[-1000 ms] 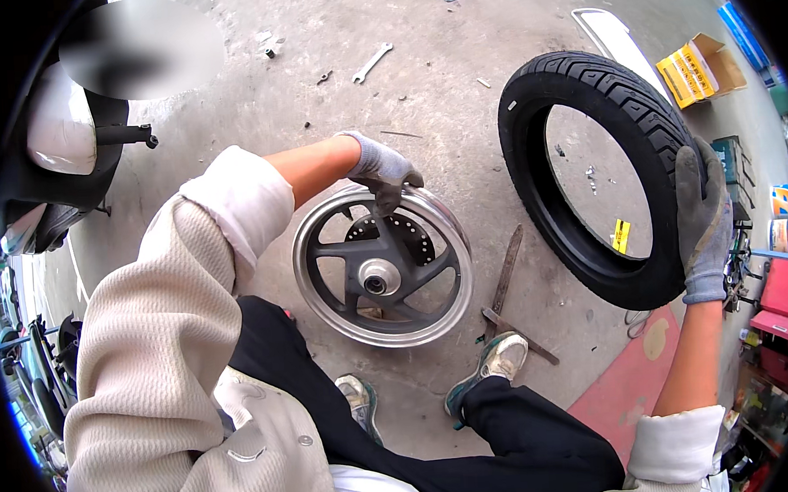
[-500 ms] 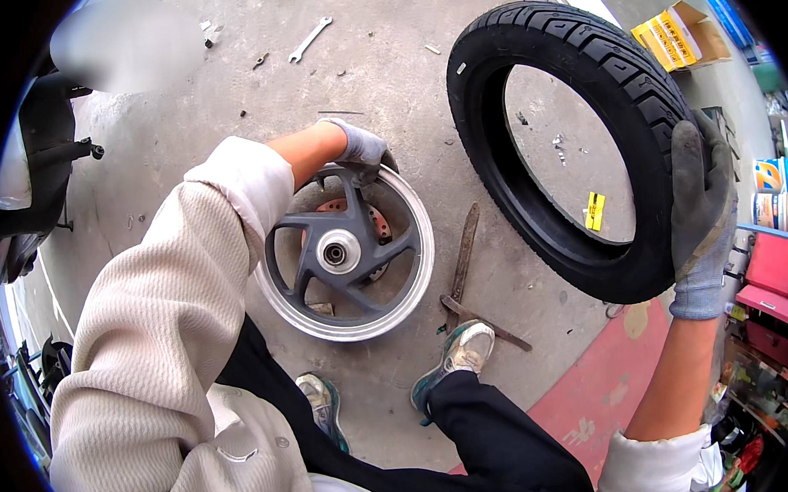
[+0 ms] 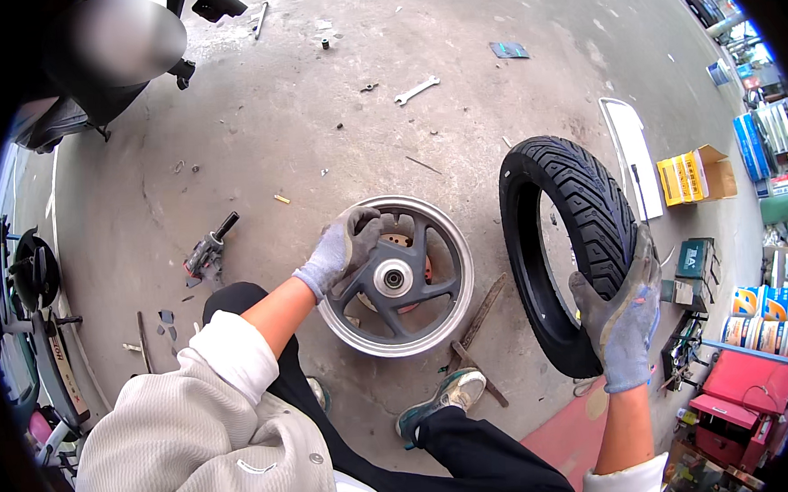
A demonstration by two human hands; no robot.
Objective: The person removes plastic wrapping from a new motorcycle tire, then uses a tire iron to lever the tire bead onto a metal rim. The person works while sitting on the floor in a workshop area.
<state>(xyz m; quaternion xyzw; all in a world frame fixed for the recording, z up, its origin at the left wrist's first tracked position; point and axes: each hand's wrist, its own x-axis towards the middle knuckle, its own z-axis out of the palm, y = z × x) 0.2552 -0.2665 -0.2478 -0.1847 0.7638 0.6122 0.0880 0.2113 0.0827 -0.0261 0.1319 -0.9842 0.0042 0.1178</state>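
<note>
A grey five-spoke wheel point(image 3: 446, 307) with a silver rim and a reddish disc behind it is on the concrete floor before my feet. My left hand point(image 3: 345, 251), in a grey glove, lies over its upper left edge with the fingers curled at the rim; the fingertips are partly hidden. To the right a black tyre point(image 3: 550, 171) stands upright, leaning slightly. My gloved right hand point(image 3: 625, 310) grips its near right side, thumb toward the sidewall and fingers along the tread. Two rusty flat tyre levers point(image 3: 485, 311) lie crossed between wheel and tyre, beside my shoe.
A spanner point(image 3: 417, 91) lies beyond the wheel, and a power tool point(image 3: 209, 254) to the left. A yellow carton point(image 3: 695, 175), a green box point(image 3: 699, 259) and a red cabinet point(image 3: 747, 388) line the right side. Part of a scooter point(image 3: 105, 92) stands at upper left.
The view has shifted, showing more floor ahead. My left hand now sits at the wheel's upper left, and the wheel is nearer the levers. The tyre has turned, showing more tread.
</note>
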